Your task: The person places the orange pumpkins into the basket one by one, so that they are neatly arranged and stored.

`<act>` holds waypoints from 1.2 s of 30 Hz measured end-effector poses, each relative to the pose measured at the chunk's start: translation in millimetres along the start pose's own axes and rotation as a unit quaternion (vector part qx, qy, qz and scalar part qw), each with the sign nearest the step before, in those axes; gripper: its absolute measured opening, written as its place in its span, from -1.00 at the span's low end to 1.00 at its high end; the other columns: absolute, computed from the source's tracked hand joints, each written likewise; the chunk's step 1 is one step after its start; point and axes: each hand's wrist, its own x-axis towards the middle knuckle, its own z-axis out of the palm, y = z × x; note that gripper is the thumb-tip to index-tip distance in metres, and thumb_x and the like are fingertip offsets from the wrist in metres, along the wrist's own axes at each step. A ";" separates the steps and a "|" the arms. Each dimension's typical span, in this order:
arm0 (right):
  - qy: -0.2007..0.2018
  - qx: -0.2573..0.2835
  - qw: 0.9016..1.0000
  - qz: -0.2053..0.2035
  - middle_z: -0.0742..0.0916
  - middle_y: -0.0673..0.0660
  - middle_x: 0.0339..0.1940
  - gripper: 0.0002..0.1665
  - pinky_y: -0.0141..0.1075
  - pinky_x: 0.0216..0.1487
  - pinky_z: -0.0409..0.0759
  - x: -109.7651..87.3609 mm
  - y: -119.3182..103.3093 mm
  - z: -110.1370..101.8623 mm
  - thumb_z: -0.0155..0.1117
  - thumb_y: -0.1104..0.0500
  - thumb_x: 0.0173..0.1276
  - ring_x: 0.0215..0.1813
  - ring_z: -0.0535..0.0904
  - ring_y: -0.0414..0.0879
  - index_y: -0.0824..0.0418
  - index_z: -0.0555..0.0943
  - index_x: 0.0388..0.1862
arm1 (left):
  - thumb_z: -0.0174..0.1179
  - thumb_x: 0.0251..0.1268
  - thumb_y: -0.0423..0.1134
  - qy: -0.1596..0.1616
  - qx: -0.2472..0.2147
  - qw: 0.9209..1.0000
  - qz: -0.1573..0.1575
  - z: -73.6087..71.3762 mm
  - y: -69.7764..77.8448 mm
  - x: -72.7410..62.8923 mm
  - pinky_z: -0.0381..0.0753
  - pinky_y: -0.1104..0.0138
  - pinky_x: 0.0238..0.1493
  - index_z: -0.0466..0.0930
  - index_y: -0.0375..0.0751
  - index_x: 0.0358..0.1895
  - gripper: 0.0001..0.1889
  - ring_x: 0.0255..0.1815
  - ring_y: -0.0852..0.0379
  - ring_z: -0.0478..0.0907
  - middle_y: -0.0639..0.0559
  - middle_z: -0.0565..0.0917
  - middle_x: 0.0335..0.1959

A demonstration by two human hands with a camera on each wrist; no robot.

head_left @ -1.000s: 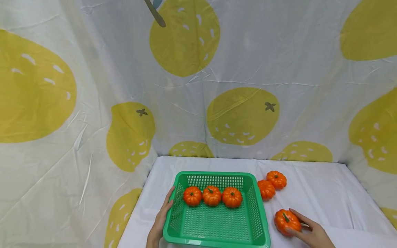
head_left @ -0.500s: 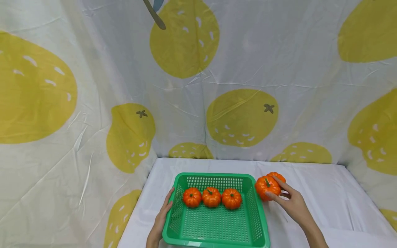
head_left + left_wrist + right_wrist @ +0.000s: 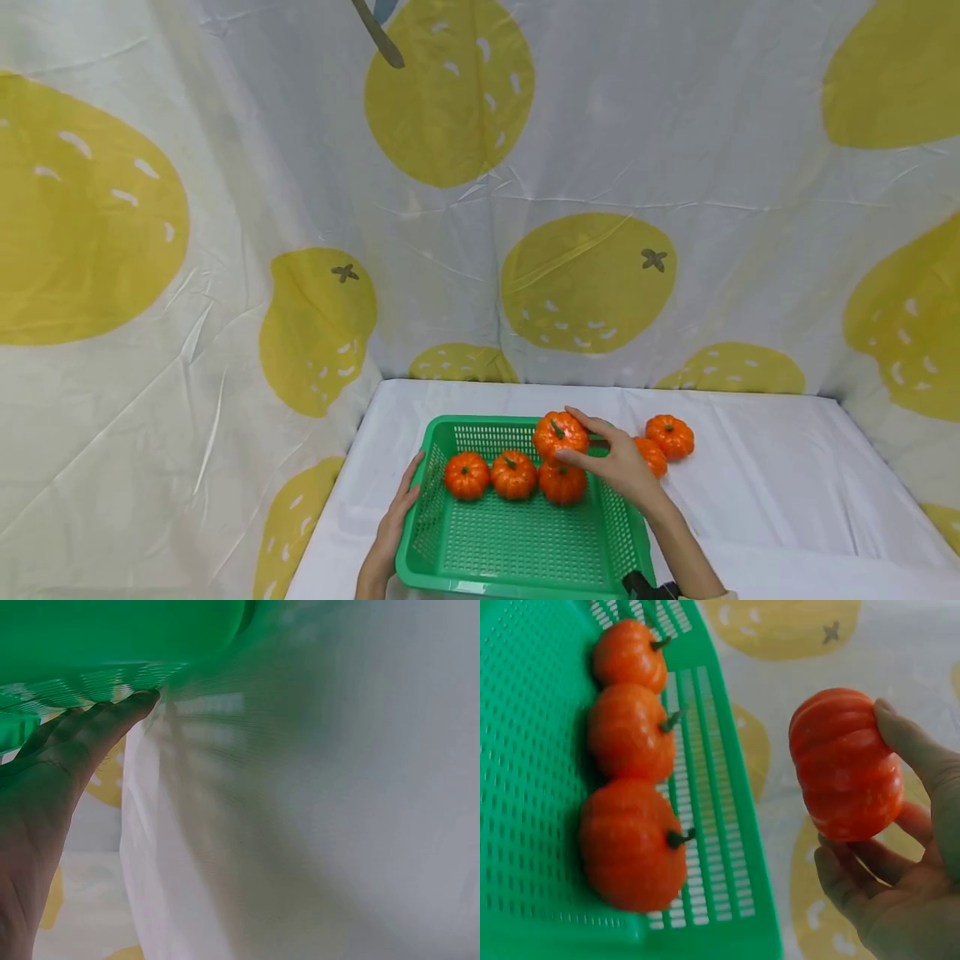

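Observation:
A small orange pumpkin with a green stem (image 3: 560, 437) is pinched between the thumb and fingers of my right hand (image 3: 621, 465). It is held up over the back right part of a green plastic basket (image 3: 517, 540). In the right wrist view, the held pumpkin (image 3: 844, 769) shows above the basket's rim. Inside the basket stand a left pumpkin (image 3: 467, 476), a middle pumpkin (image 3: 513, 475) and a right pumpkin (image 3: 562, 485), in a row along the back. My left hand (image 3: 392, 521) rests its straight fingers against the basket's left outer wall.
Right of the basket, on the white cloth-covered table (image 3: 757, 483), lie a near pumpkin (image 3: 652, 456), partly behind my right hand, and a far pumpkin (image 3: 670, 437). A curtain with yellow fruit prints (image 3: 588, 283) hangs behind and at the sides.
My right hand has carried a pumpkin from the table at the right, up past the two others there, and left to above the basket. The left hand stays at the basket.

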 end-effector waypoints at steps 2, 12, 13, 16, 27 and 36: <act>-0.014 0.007 1.000 0.000 0.59 0.20 0.47 -0.19 0.17 0.31 0.56 3.9 -3.7 11.4 0.55 -0.07 0.29 0.44 0.50 0.24 -0.13 0.49 0.51 | -0.33 0.74 0.08 -0.001 0.000 1.000 -0.002 1.0 0.3 1.4 -0.35 -0.24 0.61 -0.13 0.29 0.71 -0.41 0.72 -0.11 -0.39 0.05 -0.25 0.76; -0.196 0.084 0.977 -0.017 0.64 0.24 0.40 -0.21 -0.40 0.02 0.64 13.0 -12.3 78.9 0.53 0.00 0.32 0.17 0.65 0.00 0.03 0.49 0.51 | -0.33 0.74 0.08 -0.001 -0.003 1.000 -0.005 1.8 1.7 3.2 -0.32 -0.23 0.61 -0.13 0.31 0.70 -0.41 0.71 -0.10 -0.37 0.07 -0.25 0.76; -0.203 0.091 0.975 -0.017 0.64 0.24 0.40 -0.20 -0.39 0.02 0.64 13.6 -13.5 82.7 0.53 0.01 0.32 0.17 0.65 -0.01 0.05 0.49 0.52 | -0.32 0.73 0.09 0.001 -0.003 1.000 -0.005 2.0 1.5 3.5 -0.33 -0.23 0.61 -0.12 0.31 0.70 -0.41 0.71 -0.11 -0.38 0.07 -0.24 0.76; -0.223 0.100 0.970 -0.010 0.67 0.21 0.35 -0.19 -0.35 0.02 0.65 15.5 -17.0 90.5 0.53 0.00 0.32 0.18 0.63 -0.02 0.04 0.48 0.52 | -0.32 0.73 0.09 0.006 -0.003 1.000 -0.008 2.1 1.3 2.7 -0.31 -0.24 0.61 -0.11 0.33 0.70 -0.42 0.73 0.00 -0.31 0.08 -0.22 0.76; -0.273 0.069 0.960 -0.011 0.65 0.20 0.38 -0.17 -0.28 0.08 0.65 22.5 -17.1 97.2 0.56 -0.03 0.28 0.20 0.62 -0.03 0.11 0.51 0.49 | -0.31 0.73 0.09 0.005 -0.009 1.000 -0.013 3.1 4.3 2.0 -0.33 -0.24 0.61 -0.10 0.31 0.70 -0.42 0.72 -0.13 -0.39 0.06 -0.24 0.76; -0.367 0.077 0.927 -0.027 0.69 0.07 0.35 -0.24 -0.29 0.25 0.58 30.5 -11.3 113.4 0.56 0.13 0.29 0.25 0.61 -0.18 0.14 0.54 0.46 | -0.33 0.74 0.08 -0.006 -0.014 1.000 -0.010 2.3 3.4 2.3 -0.38 -0.23 0.62 -0.12 0.28 0.70 -0.41 0.72 -0.13 -0.42 0.04 -0.25 0.76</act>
